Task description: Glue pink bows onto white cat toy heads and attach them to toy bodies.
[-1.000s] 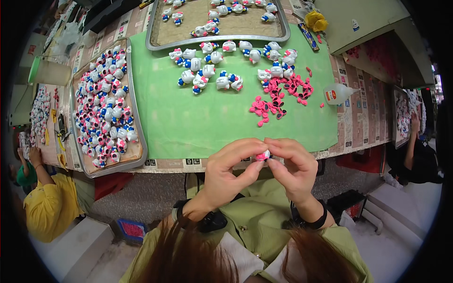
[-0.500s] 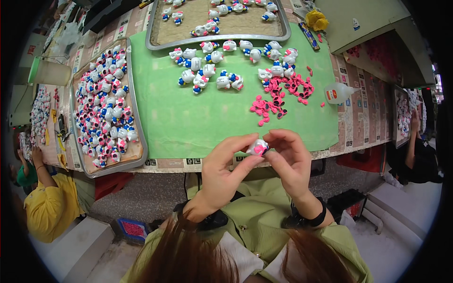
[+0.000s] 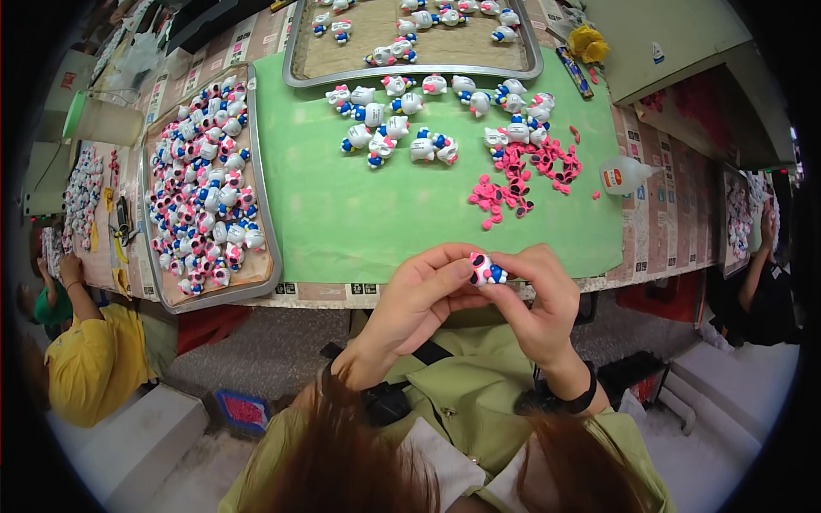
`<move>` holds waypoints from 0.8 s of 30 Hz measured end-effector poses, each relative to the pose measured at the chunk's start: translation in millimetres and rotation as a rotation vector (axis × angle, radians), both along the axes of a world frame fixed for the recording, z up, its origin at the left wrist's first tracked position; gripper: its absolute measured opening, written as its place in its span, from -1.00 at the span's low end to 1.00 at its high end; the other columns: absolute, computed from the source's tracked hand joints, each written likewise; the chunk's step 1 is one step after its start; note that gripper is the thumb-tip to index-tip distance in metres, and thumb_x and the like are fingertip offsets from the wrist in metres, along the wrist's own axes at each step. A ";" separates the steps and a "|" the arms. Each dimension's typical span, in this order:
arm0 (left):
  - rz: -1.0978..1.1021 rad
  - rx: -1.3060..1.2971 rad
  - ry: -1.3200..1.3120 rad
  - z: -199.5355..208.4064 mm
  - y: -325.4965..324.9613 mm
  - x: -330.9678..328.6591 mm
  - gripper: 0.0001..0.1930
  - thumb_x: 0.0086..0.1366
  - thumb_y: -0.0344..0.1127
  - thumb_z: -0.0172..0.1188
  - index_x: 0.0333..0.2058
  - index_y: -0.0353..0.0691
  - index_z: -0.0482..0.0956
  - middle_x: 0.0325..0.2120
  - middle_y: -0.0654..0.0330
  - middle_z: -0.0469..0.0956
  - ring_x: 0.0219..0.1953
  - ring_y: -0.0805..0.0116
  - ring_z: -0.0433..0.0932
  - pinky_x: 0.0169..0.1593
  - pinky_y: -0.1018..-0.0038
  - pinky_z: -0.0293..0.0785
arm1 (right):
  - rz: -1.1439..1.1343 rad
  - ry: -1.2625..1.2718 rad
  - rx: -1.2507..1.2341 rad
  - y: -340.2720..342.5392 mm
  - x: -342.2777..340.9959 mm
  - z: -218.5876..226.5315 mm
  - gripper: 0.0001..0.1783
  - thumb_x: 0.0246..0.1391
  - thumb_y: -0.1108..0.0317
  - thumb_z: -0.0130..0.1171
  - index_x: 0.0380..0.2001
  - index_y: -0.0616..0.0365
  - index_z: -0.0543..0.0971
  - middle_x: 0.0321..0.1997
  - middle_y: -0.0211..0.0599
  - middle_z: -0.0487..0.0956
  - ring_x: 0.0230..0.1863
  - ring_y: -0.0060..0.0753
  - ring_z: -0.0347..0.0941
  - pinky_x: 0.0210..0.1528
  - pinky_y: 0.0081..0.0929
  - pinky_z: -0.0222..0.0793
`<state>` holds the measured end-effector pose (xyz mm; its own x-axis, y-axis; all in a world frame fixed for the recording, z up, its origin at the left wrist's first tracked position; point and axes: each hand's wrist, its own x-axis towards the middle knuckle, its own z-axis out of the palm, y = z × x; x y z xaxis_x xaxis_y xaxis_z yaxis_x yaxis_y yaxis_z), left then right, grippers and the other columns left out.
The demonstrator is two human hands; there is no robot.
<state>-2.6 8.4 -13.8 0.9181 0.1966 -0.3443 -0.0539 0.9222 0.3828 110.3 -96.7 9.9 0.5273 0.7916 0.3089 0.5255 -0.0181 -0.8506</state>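
Between my two hands, just over the table's near edge, is a small white cat figurine (image 3: 489, 272) with a blue body and pink sunglasses. My left hand (image 3: 428, 291) pinches its head end between thumb and fingers. Thumb and forefinger of my right hand (image 3: 540, 299) grip the blue body end. Beyond them on the green mat (image 3: 342, 231) lies a loose heap of pink sunglasses pieces (image 3: 513, 175) with dark lenses. Several white and blue figurines (image 3: 395, 126) lie behind and left of that heap.
A metal tray (image 3: 272, 256) at left is full of figurines with sunglasses. Another tray (image 3: 410, 77) at the back holds more figurines. A squeeze bottle (image 3: 624, 175) lies right of the pink pieces, near a glue tube (image 3: 573, 73) and yellow flower-like object (image 3: 588, 43). Other people work at both sides.
The figurine has been turned between my fingers, so its dark lenses and blue body now show. Both hands still hold it. The table has shifted slightly rightward in view.
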 end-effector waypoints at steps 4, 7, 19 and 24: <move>0.010 -0.010 0.060 1.4 0.0 -1.9 -0.78 0.20 -0.36 -0.04 -0.18 -0.31 0.32 -0.28 0.17 0.41 -0.23 0.42 0.43 -0.11 0.45 0.39 | 0.027 -0.094 -0.020 2.2 -1.6 0.7 -0.67 -0.37 0.55 0.24 -0.36 0.22 0.52 -0.53 -0.32 0.41 -0.51 -0.39 0.30 -0.51 -0.53 0.20; 0.026 -0.037 0.072 1.9 3.4 -4.2 -0.78 0.14 -0.43 0.02 -0.21 -0.29 0.34 -0.29 0.19 0.41 -0.26 0.44 0.40 -0.15 0.48 0.35 | 0.031 -0.132 -0.014 2.7 -5.8 2.0 -0.64 -0.37 0.55 0.24 -0.34 0.23 0.51 -0.44 -0.26 0.40 -0.45 -0.35 0.33 -0.44 -0.53 0.25; 0.632 1.903 0.893 21.9 112.2 -46.7 -0.79 0.03 -0.42 0.09 -0.29 -0.27 0.45 -0.34 0.07 0.44 -0.25 0.17 0.39 -0.13 0.40 0.27 | -0.634 -0.030 0.365 -26.1 66.2 -21.8 -0.46 -0.14 0.59 0.05 -0.02 0.27 0.19 -0.08 -0.24 0.27 -0.11 -0.43 0.21 -0.09 -0.50 0.13; 0.213 2.034 0.738 7.8 84.3 18.0 -0.73 0.04 -0.42 0.09 -0.23 -0.26 0.39 -0.34 0.09 0.39 -0.27 0.18 0.39 -0.22 0.38 0.32 | -0.586 0.068 0.169 -17.8 108.1 -21.8 -0.38 -0.13 0.56 0.09 0.04 0.28 0.10 -0.01 -0.21 0.22 -0.01 -0.41 0.18 0.00 -0.49 0.09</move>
<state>15.5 92.7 -6.0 0.6746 0.7024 0.2270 0.5033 -0.6626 0.5546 218.4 -114.5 -11.9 0.8828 0.3074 0.3552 0.4135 -0.1498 -0.8981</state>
